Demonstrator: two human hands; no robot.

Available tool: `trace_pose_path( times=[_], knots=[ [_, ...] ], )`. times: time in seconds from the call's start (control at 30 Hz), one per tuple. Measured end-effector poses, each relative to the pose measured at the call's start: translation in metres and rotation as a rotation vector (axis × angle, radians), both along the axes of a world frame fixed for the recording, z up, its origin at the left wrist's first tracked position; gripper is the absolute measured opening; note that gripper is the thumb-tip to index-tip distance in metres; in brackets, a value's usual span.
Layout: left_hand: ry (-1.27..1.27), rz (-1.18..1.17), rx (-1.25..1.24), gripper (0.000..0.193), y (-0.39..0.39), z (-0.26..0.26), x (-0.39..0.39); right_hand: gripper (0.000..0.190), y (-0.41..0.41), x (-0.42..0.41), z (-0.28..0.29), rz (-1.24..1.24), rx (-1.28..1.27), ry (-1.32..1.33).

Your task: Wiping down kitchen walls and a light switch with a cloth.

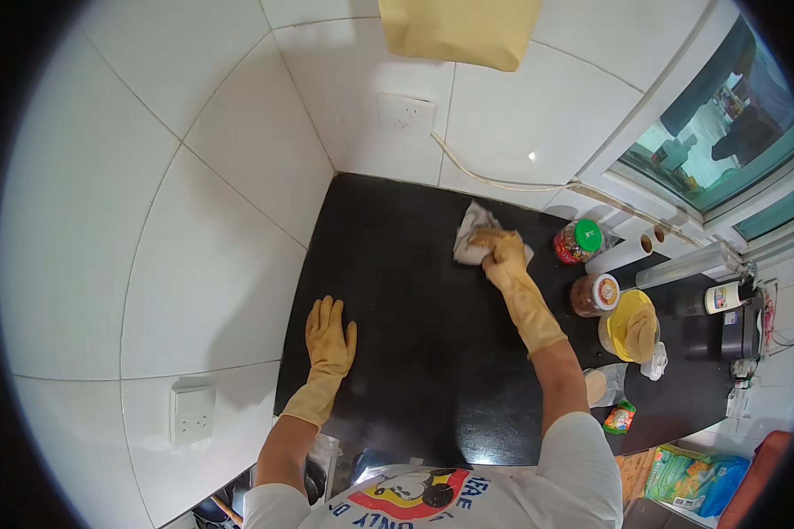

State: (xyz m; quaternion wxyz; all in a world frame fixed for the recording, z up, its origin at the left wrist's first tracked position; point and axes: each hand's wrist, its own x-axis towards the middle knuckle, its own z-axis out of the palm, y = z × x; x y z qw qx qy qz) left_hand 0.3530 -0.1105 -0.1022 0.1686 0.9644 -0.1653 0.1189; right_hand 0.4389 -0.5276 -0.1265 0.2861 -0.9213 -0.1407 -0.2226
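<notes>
Both of my hands wear yellow rubber gloves. Under my right hand (501, 256) a crumpled, greyish-white cloth (471, 246) with dark smudges is pressed on the black countertop (397, 330), near its back edge. The fingers are bent over the cloth and cover part of it. My left hand (327, 334) rests palm down by the counter's left edge, thumb apart from the fingers, with nothing held. Just right of the cloth stands a jar with a green lid (587, 235).
Right of my right arm stand a jar of reddish-brown contents (595, 295), a yellow-lidded tub (625, 324), white rolls (620, 254) and a small colourful packet (619, 417). A white cable (496, 181) runs from a wall socket (405, 114). Tiled walls border the counter at left and back.
</notes>
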Motion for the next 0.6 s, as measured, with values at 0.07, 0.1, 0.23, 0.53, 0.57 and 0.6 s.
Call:
trace_pose_path(
  times=[0.07,0.1,0.23,0.53,0.57,0.6],
  knots=[
    [0.007,0.008,0.004,0.05,0.004,0.0,-0.002,0.049,-0.002,-0.014,0.002,0.037,0.16,0.024],
    [0.011,0.012,0.009,0.05,0.004,-0.001,-0.001,0.051,-0.005,-0.019,0.005,0.07,0.32,0.046],
    [0.02,0.009,0.018,0.051,0.001,0.001,0.0,0.044,-0.012,-0.011,0.061,-0.472,0.291,-0.147],
    [0.035,0.022,0.059,0.051,-0.004,0.003,-0.001,0.046,0.009,0.035,0.007,-0.731,-0.199,0.139],
    [0.025,0.023,0.068,0.051,-0.003,0.0,-0.002,0.047,0.023,0.038,0.009,-0.622,-0.239,0.156],
    [0.015,0.027,0.079,0.051,-0.001,-0.002,-0.003,0.049,0.039,0.044,0.012,-0.573,-0.249,0.138]
  ],
)
